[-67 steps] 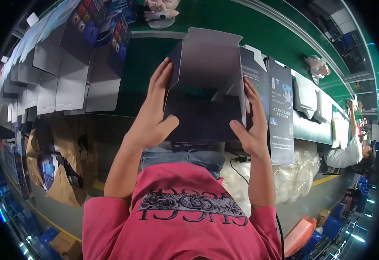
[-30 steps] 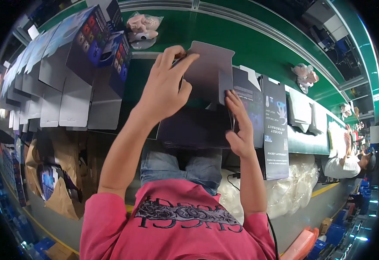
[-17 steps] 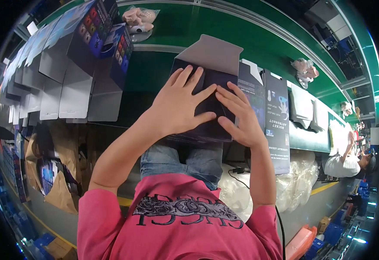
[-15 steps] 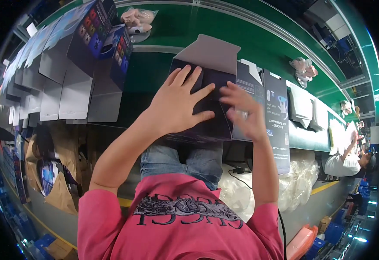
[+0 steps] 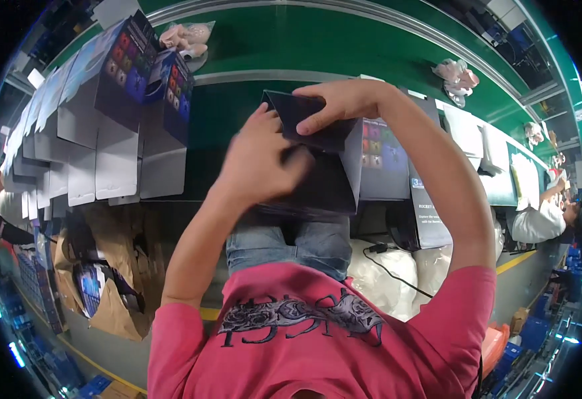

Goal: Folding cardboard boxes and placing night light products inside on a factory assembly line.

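Clamps a dark cardboard flap [image 5: 333,137] between thumb and forefinger of the right hand [image 5: 344,103], forearm arching in from the right. Lays the motion-blurred left hand [image 5: 254,159] along the left edge of the dark rectangular cardboard box [image 5: 327,183] bearing that flap; cannot tell whether gripping or only touching with those fingers. Has the box at the near edge of a green tabletop [image 5: 212,110], between a row of open grey-and-blue cartons [image 5: 116,159] and a box printed with coloured squares [image 5: 383,163] just beside, to the right.
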{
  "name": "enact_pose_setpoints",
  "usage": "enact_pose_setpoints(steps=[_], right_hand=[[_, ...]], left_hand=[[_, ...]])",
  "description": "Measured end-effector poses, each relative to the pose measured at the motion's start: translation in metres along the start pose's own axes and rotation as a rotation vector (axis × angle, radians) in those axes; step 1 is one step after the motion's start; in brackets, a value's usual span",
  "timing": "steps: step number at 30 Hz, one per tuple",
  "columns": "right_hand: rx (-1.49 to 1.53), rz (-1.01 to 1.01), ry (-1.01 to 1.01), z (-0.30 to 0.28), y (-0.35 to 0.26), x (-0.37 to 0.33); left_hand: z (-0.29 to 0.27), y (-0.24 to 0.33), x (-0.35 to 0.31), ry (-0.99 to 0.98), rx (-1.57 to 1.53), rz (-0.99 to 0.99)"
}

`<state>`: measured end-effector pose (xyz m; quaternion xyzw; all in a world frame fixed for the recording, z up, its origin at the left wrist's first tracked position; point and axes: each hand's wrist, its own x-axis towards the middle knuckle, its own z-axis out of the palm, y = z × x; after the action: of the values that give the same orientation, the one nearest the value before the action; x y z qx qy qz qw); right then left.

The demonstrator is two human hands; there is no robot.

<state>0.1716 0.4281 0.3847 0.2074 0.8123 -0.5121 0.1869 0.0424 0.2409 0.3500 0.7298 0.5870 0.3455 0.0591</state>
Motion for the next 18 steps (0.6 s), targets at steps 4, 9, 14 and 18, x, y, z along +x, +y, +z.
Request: enact_pose_setpoints(steps=[4,9,14,18], right_hand=[[-0.310,-0.021,0.215,0.016,0.018,-0.008],[-0.412,-0.028,0.363,0.029,0.027,-0.014],[-0.501,-0.027,0.684,0.057,0.059,-0.008],[-0.413,-0.038,0.565,0.048,0.053,-0.012]], left_hand=[[-0.003,-0.036,-0.046,0.418,-0.443,-0.256],[0.048,0.003,-0.056,0.086,-0.725,-0.371],[0.066,0.013,-0.052,0.047,-0.580,-0.310],[0.067,0.008,-0.055,0.078,-0.642,-0.335]])
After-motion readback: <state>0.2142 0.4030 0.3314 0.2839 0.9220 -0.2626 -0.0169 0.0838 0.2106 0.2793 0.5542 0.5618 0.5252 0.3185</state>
